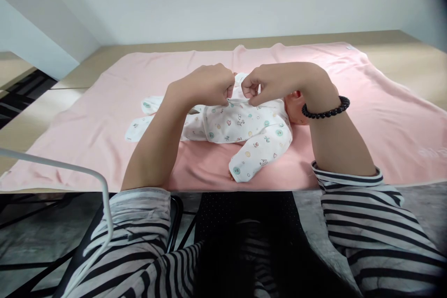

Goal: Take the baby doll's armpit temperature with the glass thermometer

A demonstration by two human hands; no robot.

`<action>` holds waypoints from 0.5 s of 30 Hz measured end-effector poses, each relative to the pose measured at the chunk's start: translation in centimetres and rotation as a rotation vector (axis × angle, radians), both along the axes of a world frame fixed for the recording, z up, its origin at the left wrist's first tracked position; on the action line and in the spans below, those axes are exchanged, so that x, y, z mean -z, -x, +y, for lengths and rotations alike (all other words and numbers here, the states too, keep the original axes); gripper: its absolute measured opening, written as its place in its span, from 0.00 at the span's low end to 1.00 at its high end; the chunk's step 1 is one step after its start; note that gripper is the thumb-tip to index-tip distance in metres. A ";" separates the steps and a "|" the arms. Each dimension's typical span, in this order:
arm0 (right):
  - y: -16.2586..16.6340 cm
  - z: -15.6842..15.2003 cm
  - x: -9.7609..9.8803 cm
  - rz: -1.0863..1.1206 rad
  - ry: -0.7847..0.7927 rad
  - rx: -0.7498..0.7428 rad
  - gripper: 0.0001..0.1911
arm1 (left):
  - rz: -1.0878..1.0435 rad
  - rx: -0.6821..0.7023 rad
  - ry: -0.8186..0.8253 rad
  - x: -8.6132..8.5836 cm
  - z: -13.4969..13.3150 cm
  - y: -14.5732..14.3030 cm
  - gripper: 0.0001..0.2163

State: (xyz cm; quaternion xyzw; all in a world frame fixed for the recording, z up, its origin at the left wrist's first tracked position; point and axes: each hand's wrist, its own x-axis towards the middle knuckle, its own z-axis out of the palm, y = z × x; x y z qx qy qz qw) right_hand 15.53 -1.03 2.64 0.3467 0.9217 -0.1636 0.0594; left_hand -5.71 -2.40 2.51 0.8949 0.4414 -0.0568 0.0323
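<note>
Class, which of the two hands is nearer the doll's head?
The right hand, with the black beaded bracelet at its wrist; the left hand is nearer the doll's legs.

The right hand (279, 79) partly hides the doll's head (295, 109); whitish lettering (432, 152) is blurred.

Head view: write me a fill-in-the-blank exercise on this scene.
The doll lies on a blanket colored ____.
The garment pinched by the left hand and right hand has a ____ background.
The sleeves are patterned with ____.
The bracelet is made of dark ____.
Missing words: pink; white; stripes; beads.
</note>
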 end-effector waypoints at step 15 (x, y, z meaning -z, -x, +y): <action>0.5 0.4 0.3 0.038 0.145 -0.207 0.11 | -0.133 0.042 -0.054 0.5 0.9 0.2 0.06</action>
